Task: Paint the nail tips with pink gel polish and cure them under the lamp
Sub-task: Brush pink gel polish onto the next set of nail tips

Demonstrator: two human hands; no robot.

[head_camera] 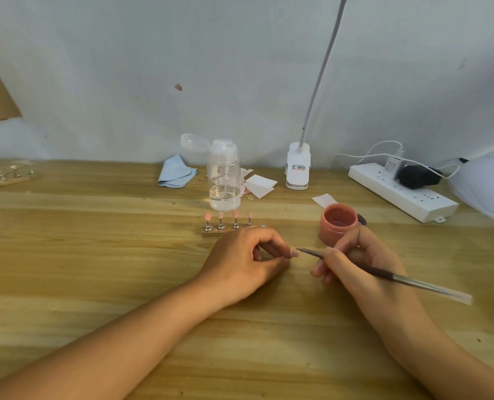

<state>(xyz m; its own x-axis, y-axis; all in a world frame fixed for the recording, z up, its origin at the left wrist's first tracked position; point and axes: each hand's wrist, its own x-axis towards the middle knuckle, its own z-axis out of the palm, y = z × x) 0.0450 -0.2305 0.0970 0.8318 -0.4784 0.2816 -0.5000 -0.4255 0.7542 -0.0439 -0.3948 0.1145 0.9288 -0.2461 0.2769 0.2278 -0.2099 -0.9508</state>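
My left hand rests on the wooden table, fingers curled, pinching something small at its fingertips; a nail tip seems to be there but it is mostly hidden. My right hand grips a thin nail brush, whose tip points left, almost touching the left fingertips. Behind the right hand stands an open jar of pink gel polish. A small wooden stand behind the left hand carries several pink nail tips on metal pegs. The white curing lamp sits at the far right edge.
A clear pump bottle stands behind the stand, a blue cloth and white wipes near it. A clip desk lamp and a power strip line the wall. Another nail stand lies far left.
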